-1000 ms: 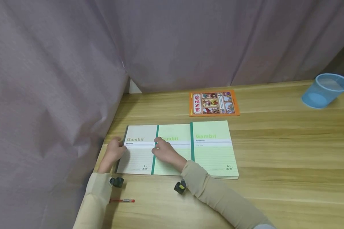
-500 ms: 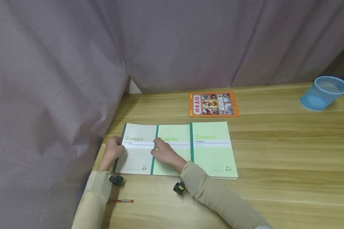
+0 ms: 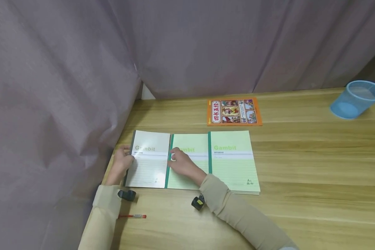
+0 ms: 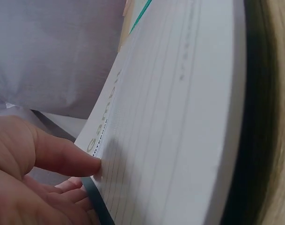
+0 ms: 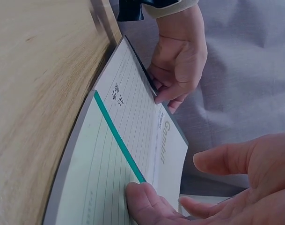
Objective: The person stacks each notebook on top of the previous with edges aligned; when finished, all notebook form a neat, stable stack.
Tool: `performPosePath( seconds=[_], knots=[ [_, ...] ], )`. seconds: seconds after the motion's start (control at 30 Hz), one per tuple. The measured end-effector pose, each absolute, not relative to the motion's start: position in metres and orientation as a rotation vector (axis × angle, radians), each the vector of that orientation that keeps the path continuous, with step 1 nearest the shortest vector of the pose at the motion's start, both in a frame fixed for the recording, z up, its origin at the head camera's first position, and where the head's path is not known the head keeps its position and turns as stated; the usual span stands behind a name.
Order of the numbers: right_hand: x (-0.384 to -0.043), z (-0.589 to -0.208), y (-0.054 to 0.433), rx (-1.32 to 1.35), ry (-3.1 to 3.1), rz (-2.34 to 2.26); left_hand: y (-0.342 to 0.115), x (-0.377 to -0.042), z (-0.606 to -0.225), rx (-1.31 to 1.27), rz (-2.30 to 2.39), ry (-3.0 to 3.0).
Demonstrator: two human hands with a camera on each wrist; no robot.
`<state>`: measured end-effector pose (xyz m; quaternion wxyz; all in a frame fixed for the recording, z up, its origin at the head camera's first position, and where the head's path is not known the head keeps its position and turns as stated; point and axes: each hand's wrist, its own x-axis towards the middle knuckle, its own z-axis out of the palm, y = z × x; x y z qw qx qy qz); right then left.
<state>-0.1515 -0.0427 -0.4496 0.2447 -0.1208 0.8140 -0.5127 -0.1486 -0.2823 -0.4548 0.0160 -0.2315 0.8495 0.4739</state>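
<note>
In the head view a white notebook (image 3: 147, 170) with a dark spine lies leftmost in a row of three Gambit notebooks. My left hand (image 3: 121, 163) pinches its spine edge, thumb on the cover and fingers beneath. That side looks raised off the table, as the left wrist view also suggests. A green notebook (image 3: 187, 180) with a green spine adjoins it on the right. Over that spine is my right hand (image 3: 184, 163); in the right wrist view one fingertip (image 5: 137, 194) rests at the spine while the thumb stands apart. A second green notebook (image 3: 234, 166) tops a small stack farther right.
Behind the notebooks lies an orange picture book (image 3: 234, 111). A blue bin (image 3: 350, 104) stands at the far right corner. A red pen (image 3: 137, 216) lies near the left forearm, partly hidden. Grey curtain (image 3: 190, 48) borders the table at the back and left.
The white notebook has shifted slightly left and its spine side has tilted up in my left hand, its cover now catching glare. My right hand stays at the green spine.
</note>
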Motion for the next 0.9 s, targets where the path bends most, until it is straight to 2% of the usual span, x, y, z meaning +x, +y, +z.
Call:
performPosePath(
  seconds=[0.9],
  knots=[
    [-0.153, -0.446, -0.038, -0.286, 2.159, -1.475, -0.268, -0.137, -0.432, -0.664, 1.707, 2.457]
  ],
)
